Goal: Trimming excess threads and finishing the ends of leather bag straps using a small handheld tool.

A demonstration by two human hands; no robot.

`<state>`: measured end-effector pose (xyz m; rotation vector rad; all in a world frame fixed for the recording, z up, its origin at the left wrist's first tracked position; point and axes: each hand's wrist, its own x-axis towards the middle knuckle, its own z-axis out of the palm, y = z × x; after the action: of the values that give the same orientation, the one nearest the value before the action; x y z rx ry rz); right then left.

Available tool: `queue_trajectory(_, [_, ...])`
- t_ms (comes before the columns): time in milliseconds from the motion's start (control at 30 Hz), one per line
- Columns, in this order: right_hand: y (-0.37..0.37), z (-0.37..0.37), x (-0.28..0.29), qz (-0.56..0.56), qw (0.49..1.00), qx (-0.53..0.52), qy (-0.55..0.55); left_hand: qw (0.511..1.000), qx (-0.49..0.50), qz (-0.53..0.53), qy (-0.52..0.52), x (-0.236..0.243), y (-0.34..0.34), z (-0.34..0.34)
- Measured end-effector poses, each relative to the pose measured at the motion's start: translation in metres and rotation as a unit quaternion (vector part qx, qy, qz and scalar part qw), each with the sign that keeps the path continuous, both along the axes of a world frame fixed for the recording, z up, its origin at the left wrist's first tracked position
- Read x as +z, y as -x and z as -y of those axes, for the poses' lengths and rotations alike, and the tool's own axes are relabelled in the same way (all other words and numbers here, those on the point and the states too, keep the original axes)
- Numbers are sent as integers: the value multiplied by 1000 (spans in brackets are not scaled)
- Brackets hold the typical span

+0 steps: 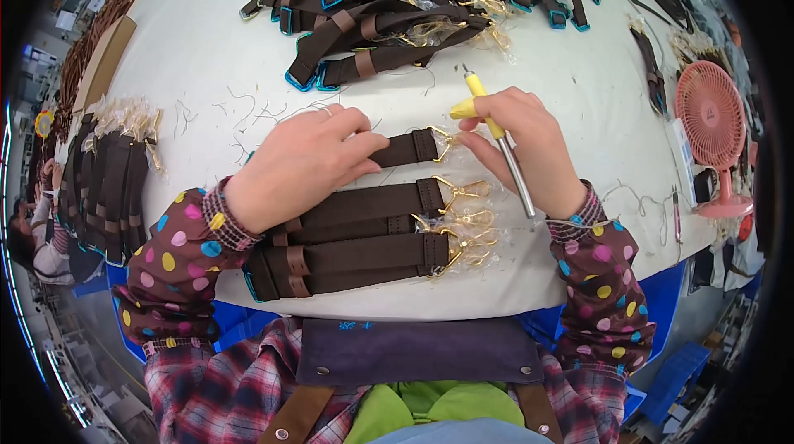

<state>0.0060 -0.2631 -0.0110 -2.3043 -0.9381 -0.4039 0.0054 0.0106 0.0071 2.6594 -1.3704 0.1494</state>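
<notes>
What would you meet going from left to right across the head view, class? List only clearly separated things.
Far-left pile of dark straps, left hand, right hand, pink fan.

The dark brown strap [401, 149] lies crosswise, its left part hidden, its gold hook [445, 143] pointing right. The yellow-and-silver tool [506, 151] slants beside the hook, silver end lower right.

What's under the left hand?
A dark brown strap emerges rightward from beneath the left hand, with a gold clasp at its end. The stretch directly under the hand is covered.
</notes>
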Motion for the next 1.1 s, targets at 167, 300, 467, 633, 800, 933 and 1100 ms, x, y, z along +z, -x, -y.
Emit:
queue_trajectory(167, [-2,-19,-22,-70,995,6,-67,971,33,-195,133,-20,-1,21])
queue_trajectory(300, [3,-14,-30,-149,982,-19,-119,954,53,-247,160,-22,-4,30])
queue_trajectory(467, [5,-13,-32,-290,914,-3,-283,947,60,-292,124,-26,-9,31])
queue_trajectory(633, [10,-20,-23,-308,919,-7,-247,924,77,-344,151,-25,-15,30])
queue_trajectory(800, [11,-24,-25,-291,924,-31,-245,894,96,-399,179,-27,-16,28])
queue_trajectory(933, [11,-24,-30,-297,923,-25,-244,890,94,-402,191,-26,-15,28])
queue_trajectory(1100, [11,-24,-32,-286,933,-22,-216,895,85,-399,183,-24,-14,28])
